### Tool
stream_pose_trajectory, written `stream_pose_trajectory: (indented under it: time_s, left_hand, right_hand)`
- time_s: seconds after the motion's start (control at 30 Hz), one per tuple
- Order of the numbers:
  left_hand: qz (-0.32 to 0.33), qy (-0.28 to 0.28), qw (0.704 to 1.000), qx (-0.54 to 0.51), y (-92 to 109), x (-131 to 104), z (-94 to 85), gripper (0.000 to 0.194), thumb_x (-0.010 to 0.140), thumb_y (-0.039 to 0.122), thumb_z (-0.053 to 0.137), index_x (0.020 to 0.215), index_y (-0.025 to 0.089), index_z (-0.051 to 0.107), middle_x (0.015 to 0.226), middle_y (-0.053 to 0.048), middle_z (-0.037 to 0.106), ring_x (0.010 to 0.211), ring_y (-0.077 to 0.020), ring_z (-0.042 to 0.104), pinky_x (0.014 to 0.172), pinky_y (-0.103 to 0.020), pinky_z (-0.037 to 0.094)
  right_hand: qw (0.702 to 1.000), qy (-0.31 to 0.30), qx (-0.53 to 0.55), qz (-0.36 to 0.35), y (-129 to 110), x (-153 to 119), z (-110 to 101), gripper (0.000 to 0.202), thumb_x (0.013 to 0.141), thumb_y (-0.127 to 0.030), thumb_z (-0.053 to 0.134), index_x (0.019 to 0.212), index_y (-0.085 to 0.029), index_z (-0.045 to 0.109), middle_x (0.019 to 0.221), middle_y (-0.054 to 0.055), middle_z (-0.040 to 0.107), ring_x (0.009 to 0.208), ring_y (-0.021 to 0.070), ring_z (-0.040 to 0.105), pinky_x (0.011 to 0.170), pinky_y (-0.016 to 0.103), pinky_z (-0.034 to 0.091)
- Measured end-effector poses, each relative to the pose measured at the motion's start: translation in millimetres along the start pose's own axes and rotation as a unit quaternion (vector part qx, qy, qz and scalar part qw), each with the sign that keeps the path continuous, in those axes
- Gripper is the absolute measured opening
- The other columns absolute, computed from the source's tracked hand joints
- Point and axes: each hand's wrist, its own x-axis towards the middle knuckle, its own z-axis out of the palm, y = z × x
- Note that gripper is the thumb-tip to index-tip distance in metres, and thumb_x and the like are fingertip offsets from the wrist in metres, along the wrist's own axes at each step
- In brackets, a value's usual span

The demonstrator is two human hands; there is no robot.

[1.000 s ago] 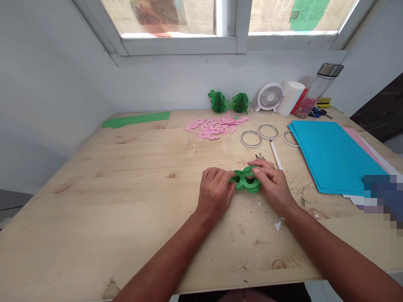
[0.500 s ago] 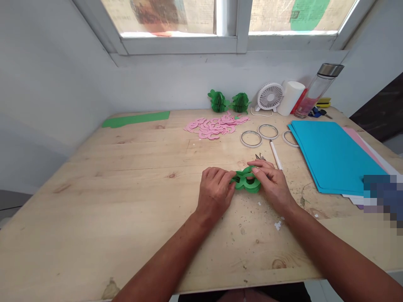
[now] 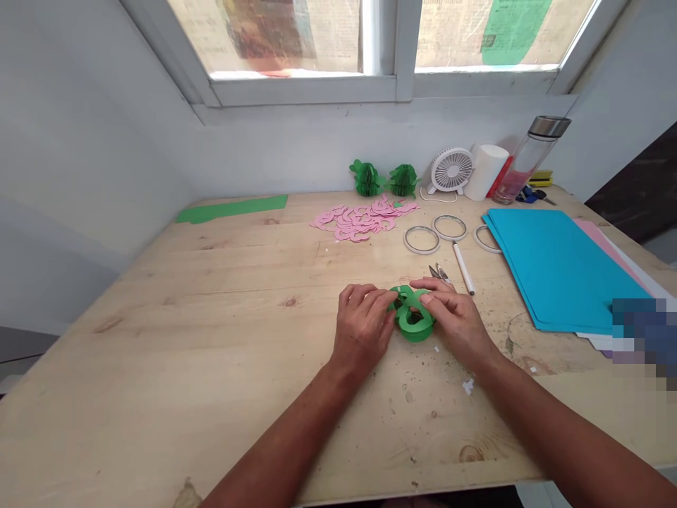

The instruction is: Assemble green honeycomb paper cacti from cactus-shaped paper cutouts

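Newspaper is being seen behind the window panes, its print too small to be read. Smooth green paper, cut into rounded loops, is being grasped over the wooden desk between the left hand and right hand. Compared with earlier, it is being turned, one loop lying nearer the desk's front.

Your head camera looked forward and down, from above the near side of the table, toward the far window, your left hand and right hand close.
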Motion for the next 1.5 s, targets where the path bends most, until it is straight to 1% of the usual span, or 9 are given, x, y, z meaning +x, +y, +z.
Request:
stream_pose_trajectory:
  time_s: [0.17,0.33,0.6,0.73,0.83,0.97,1.13,1.3,1.5]
  left_hand:
    - [-0.007,-0.007,1.0,-0.006,-0.5,-1.0,-0.1,0.017,0.081,0.01,0.056,0.095,0.019,0.057,0.09,-0.004,0.07,0.09,-0.0223,0.057,0.085,-0.041,0.041]
    - [-0.01,-0.009,1.0,-0.008,-0.2,-0.8,-0.1,0.011,0.081,0.012,0.056,0.089,0.019,0.058,0.09,-0.005,0.068,0.089,-0.0221,0.057,0.083,-0.04,0.042]
    - [0.003,-0.016,1.0,-0.027,-0.3,-1.5,1.2,0.011,0.081,0.01,0.054,0.084,0.019,0.058,0.087,-0.005,0.066,0.089,-0.0211,0.054,0.084,-0.039,0.043]
    - [0.01,-0.015,0.999,-0.034,0.1,-0.9,1.2,0.011,0.081,0.009,0.053,0.081,0.019,0.058,0.085,-0.005,0.066,0.088,-0.0206,0.054,0.083,-0.039,0.043]
    - [0.011,-0.021,0.999,-0.036,0.4,0.0,0.7,0.012,0.082,0.009,0.052,0.081,0.019,0.059,0.083,-0.004,0.065,0.088,-0.0204,0.054,0.084,-0.039,0.043]
    - [0.013,-0.025,0.999,-0.038,0.3,0.4,0.2,0.011,0.082,0.009,0.053,0.082,0.019,0.059,0.083,-0.004,0.066,0.089,-0.0204,0.053,0.084,-0.039,0.042]
    - [0.014,-0.025,0.999,-0.033,-1.0,-1.0,1.9,0.012,0.082,0.009,0.052,0.081,0.019,0.059,0.084,-0.004,0.066,0.09,-0.0206,0.053,0.085,-0.039,0.042]
    - [0.019,-0.018,0.999,-0.024,-2.0,-1.5,3.7,0.013,0.083,0.01,0.052,0.082,0.02,0.06,0.084,-0.004,0.067,0.089,-0.0204,0.053,0.085,-0.039,0.042]
    - [0.019,-0.012,1.0,-0.02,-1.3,-0.5,3.7,0.013,0.084,0.01,0.052,0.081,0.02,0.06,0.083,-0.004,0.067,0.089,-0.0204,0.054,0.084,-0.039,0.043]
  right_hand:
    - [1.0,0.007,-0.012,0.007,-0.6,0.7,0.7,0.028,0.084,-0.039,0.053,0.071,-0.024,0.073,0.109,0.007,0.067,0.114,0.0255,0.053,0.101,0.044,0.036]
    - [1.0,0.011,-0.028,0.002,0.1,1.0,0.7,0.028,0.084,-0.038,0.053,0.07,-0.024,0.072,0.107,0.006,0.068,0.112,0.0253,0.053,0.1,0.045,0.036]
    - [0.999,0.016,-0.046,-0.007,-2.7,0.7,0.7,0.029,0.085,-0.037,0.051,0.067,-0.024,0.07,0.105,0.006,0.068,0.112,0.025,0.053,0.103,0.046,0.032]
    - [0.997,0.015,-0.075,-0.009,-2.5,0.6,0.6,0.028,0.084,-0.035,0.051,0.066,-0.024,0.069,0.106,0.005,0.068,0.114,0.0257,0.051,0.103,0.046,0.032]
    - [0.993,0.017,-0.112,-0.022,-0.3,1.1,-0.2,0.028,0.083,-0.034,0.052,0.063,-0.024,0.068,0.105,0.005,0.069,0.114,0.0264,0.051,0.102,0.047,0.033]
    - [0.982,0.013,-0.181,-0.058,1.6,1.4,-1.7,0.028,0.083,-0.033,0.052,0.061,-0.024,0.067,0.104,0.004,0.069,0.115,0.0275,0.049,0.101,0.049,0.033]
    - [0.966,0.006,-0.243,-0.091,-0.6,-0.7,-0.8,0.026,0.082,-0.039,0.057,0.062,-0.025,0.065,0.108,0.004,0.068,0.117,0.0303,0.046,0.101,0.053,0.03]
    - [0.961,-0.009,-0.256,-0.1,-2.5,-1.8,-0.7,0.025,0.078,-0.042,0.061,0.061,-0.025,0.064,0.112,0.004,0.065,0.122,0.0319,0.042,0.101,0.055,0.029]
    - [0.964,-0.029,-0.243,-0.104,-2.0,-0.8,-2.2,0.022,0.079,-0.038,0.061,0.061,-0.025,0.065,0.113,0.002,0.066,0.122,0.0312,0.042,0.103,0.056,0.027]
